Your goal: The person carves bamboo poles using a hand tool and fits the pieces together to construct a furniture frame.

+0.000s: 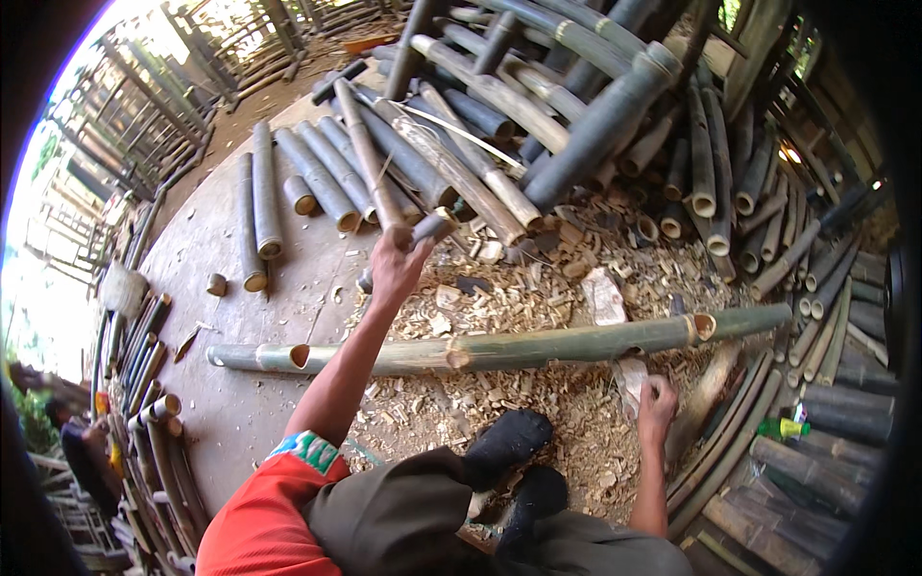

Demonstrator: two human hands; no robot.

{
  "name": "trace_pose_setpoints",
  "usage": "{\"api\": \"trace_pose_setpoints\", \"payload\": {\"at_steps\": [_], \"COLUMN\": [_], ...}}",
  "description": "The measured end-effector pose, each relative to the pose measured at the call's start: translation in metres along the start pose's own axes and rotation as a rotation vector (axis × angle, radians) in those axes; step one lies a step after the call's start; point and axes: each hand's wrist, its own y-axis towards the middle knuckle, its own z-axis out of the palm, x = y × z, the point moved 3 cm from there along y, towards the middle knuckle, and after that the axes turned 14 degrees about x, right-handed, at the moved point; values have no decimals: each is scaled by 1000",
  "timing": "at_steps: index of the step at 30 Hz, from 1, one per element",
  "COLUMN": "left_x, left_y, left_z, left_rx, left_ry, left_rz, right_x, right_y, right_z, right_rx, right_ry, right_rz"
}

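One long, notched green bamboo pole lies crosswise before my feet, among shavings. My left hand's fingers wrap a wooden handle; my right hand curls nearby, its hold I cannot tell. Dark bamboo tubes crowd the far side.

A green bottle lies among bamboo lengths at the right; a short stub sits left, pole frames stand upper left, another person lower left.
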Motion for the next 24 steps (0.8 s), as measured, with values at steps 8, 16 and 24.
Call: {"api": "trace_pose_setpoints", "payload": {"at_steps": [8, 16, 24], "left_x": [134, 91, -73], "left_y": [112, 74, 4], "left_z": [-18, -39, -39], "left_rx": [-92, -226, -286], "left_ry": [91, -218, -786], "left_rz": [-683, -507, 204], "right_x": [14, -23, -108], "right_y": [-111, -190, -221], "right_z": [14, 20, 12], "right_rx": [161, 406, 720], "right_ry": [-53, -80, 229], "right_rz": [-9, 116, 310]}}
